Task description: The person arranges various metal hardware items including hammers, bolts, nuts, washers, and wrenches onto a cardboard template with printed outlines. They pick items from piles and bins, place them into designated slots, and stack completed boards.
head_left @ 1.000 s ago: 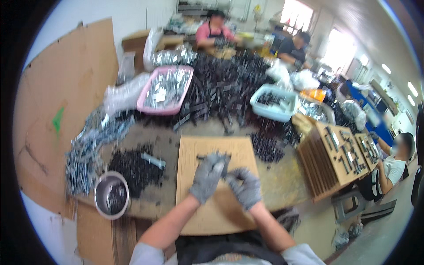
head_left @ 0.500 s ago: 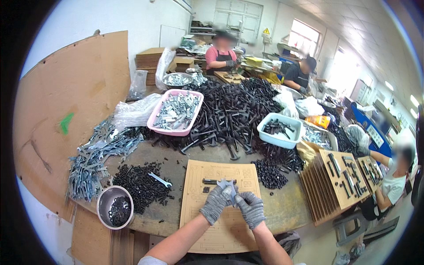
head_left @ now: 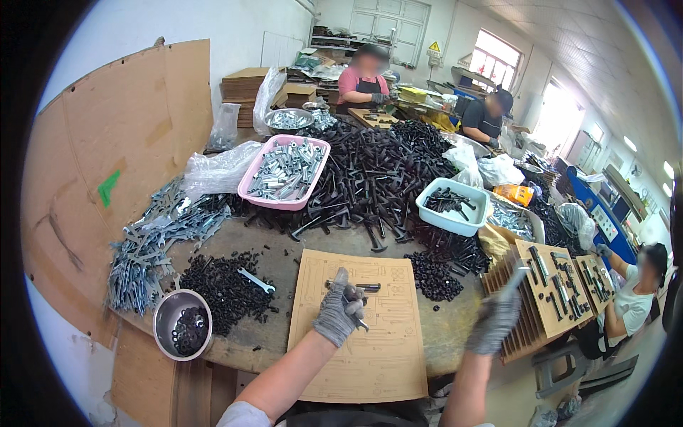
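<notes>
**Gloved left hand closed over a printed sheet, right hand out by the boards**

A cardboard sheet (head_left: 377, 363) printed with outlines lies on the near middle of the bench (head_left: 455, 334). Over its far part, the left hand (head_left: 336, 313), in a grey knitted glove, has its fingers curled round a silvery piece (head_left: 362, 326); one end pokes out to the right, the rest is hidden. Just beyond these fingers, a dark rod-shaped part (head_left: 368, 287) lies on the sheet, partly covered.

The right hand (head_left: 492, 324), gloved alike, is well apart to the right, in front of a stack of boards (head_left: 506, 340). It is blurred: how far it is open, and whether the pale streak (head_left: 515, 281) at its far end is a held thing or a finger, I cannot tell.

Left of the sheet, a small wrench (head_left: 256, 280) rests on a pile of black bolts (head_left: 224, 295), with a steel bowl (head_left: 162, 324) of dark rings nearby. Black nuts (head_left: 435, 277) lie right of the sheet. Farther back, a pink tub (head_left: 281, 204) of silvery cylinders and a light-blue tub (head_left: 445, 222) of dark parts flank a heap of black hammers (head_left: 363, 167).
</notes>
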A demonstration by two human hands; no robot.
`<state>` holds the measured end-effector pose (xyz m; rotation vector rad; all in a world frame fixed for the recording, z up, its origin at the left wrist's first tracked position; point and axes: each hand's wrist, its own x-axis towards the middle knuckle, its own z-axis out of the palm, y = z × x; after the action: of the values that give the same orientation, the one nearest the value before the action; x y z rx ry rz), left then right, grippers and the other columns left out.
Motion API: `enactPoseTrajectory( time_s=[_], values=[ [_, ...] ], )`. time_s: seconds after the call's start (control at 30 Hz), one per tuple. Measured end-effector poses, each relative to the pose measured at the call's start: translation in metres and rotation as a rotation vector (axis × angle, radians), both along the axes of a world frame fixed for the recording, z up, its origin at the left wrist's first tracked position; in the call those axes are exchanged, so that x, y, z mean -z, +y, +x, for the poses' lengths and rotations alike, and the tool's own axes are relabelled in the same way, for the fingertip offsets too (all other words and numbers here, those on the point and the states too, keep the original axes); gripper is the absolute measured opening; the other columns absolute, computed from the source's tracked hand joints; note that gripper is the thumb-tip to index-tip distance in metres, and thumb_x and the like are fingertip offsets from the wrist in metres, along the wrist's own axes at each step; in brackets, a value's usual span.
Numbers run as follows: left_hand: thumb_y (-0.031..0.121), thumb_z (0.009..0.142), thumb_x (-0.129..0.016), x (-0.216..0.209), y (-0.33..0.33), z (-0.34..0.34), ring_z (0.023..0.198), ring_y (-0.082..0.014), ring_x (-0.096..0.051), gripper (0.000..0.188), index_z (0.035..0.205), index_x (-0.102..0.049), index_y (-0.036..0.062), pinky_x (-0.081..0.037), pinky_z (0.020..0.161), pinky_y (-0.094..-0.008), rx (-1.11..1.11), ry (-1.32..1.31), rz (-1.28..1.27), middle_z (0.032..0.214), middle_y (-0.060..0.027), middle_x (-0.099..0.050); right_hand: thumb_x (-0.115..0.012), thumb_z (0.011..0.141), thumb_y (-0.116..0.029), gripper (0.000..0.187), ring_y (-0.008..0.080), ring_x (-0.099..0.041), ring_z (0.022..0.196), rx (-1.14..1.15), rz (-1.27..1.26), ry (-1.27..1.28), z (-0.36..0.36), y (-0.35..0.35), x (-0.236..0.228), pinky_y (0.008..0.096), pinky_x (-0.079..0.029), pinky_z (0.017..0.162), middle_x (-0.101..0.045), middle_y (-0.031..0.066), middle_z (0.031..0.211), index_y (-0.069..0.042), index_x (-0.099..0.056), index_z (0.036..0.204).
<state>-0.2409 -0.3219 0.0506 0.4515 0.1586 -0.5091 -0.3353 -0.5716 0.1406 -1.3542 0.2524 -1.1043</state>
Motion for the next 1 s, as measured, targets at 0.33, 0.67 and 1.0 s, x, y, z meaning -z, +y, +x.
enactPoseTrajectory(
  time_s=[0.33,0.67,1.0],
  values=[
    [0.031,0.092,-0.050,-0.003,-0.007,-0.017,0.051,-0.0170,-0.050,0.026,0.084,-0.062,0.0097,-0.044,0.054,-0.0323,-0.292,-0.113,-0.100,0.075,-0.0088,-0.062,-0.074,0.081,-0.018,0.027,0.0078,-0.052,0.070,-0.785,-0.067,0.546,-0.007,0.122,0.075,0.0251,-0.046,0.064,-0.061,0.0004,0.077,0.000,-0.065,0.098],
    [0.026,0.093,-0.053,-0.017,-0.017,-0.034,0.111,-0.0307,-0.056,0.022,0.096,-0.061,0.0049,-0.045,0.099,-0.0478,-0.257,-0.259,-0.168,0.119,-0.0166,-0.059,-0.073,0.082,-0.029,0.026,0.0059,-0.046,0.059,-0.894,0.093,0.692,0.003,0.097,0.053,0.0226,-0.037,0.051,-0.054,-0.0031,0.064,-0.005,-0.064,0.083],
    [0.033,0.092,-0.057,-0.055,0.042,-0.022,0.062,-0.0109,-0.061,0.052,0.132,-0.047,0.0021,-0.053,0.059,-0.0243,0.772,-0.718,0.665,0.091,-0.0098,-0.066,-0.075,0.079,-0.025,0.026,0.0095,-0.050,0.061,-0.971,-0.652,0.643,0.045,0.040,-0.004,0.0271,-0.044,0.056,-0.060,0.0026,0.065,-0.001,-0.066,0.086]
  ],
)
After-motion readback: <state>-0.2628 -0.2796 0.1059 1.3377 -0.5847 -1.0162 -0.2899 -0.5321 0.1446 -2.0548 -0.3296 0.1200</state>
